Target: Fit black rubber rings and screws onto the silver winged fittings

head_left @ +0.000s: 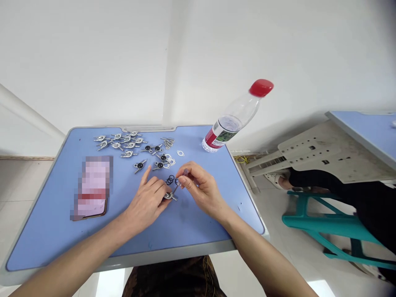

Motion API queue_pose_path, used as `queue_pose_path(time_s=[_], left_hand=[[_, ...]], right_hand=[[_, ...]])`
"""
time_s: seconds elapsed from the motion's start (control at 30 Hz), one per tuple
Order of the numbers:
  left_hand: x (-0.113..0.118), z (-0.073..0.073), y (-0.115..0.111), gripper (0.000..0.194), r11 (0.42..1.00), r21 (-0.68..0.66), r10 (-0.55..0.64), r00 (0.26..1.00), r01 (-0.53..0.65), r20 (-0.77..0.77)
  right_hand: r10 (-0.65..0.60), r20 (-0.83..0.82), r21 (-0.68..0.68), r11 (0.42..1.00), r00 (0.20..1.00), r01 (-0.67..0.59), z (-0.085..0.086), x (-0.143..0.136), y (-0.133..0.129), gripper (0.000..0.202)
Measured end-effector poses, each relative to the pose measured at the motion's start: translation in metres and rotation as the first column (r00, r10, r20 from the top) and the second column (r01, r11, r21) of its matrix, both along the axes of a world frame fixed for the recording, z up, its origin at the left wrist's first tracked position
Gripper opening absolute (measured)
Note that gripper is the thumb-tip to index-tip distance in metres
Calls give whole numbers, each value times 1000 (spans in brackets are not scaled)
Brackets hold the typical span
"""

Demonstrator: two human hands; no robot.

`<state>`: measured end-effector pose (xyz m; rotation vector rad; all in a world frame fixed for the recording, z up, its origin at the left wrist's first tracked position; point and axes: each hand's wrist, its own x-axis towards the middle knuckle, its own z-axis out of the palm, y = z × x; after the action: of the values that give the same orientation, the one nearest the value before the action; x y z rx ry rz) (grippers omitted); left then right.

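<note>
My left hand (148, 199) rests low over the blue desk top, its index finger stretched out. Its other fingers and thumb pinch a small metal valve (168, 195) against the desk. A small screwdriver (176, 189) with a clear handle is pinched in my right hand (200, 187), its tip down at the valve. Just beyond the fingers lie black rubber rings (170, 180). Several valves with black round faces (140, 166) sit past my left hand, near thin metal gaskets (170, 161). The exact contact of tip and valve is too small to tell.
More metal valves (116, 145) cluster at the desk's back left, with small metal pieces (167, 143) beside them. A phone (93, 185) lies left. A red-capped water bottle (224, 128) stands back right. Another person sits on a green stool (328, 225) to the right.
</note>
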<state>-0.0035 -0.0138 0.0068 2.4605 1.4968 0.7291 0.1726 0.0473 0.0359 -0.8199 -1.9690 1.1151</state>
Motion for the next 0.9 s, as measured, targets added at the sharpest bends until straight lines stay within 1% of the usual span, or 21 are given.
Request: queue_pose_path(time_s=[0.23, 0.47, 0.67, 0.8, 0.87, 0.9], left_hand=[[0, 0, 0, 3, 1000, -3, -3, 1000, 3, 10], [0, -1, 0, 2, 1000, -4, -6, 1000, 6, 15], [0, 0, 0, 1, 1000, -3, 3, 1000, -3, 9], [1, 1, 0, 1, 1000, 11, 4, 1000, -4, -1], [1, 0, 0, 1, 1000, 17, 3, 1000, -3, -3], [1, -1, 0, 1, 1000, 18, 2, 1000, -2, -3]], right_hand=[[25, 35, 86, 996, 999, -28, 2, -2, 1, 10], [36, 35, 127, 991, 999, -40, 2, -3, 0, 9], [54, 40, 163, 985, 998, -59, 2, -3, 1, 9], [86, 73, 188, 977, 994, -98, 2, -1, 0, 9], [63, 91, 221, 972, 994, -82, 1, -1, -1, 7], [40, 102, 251, 966, 994, -64, 0, -1, -1, 11]])
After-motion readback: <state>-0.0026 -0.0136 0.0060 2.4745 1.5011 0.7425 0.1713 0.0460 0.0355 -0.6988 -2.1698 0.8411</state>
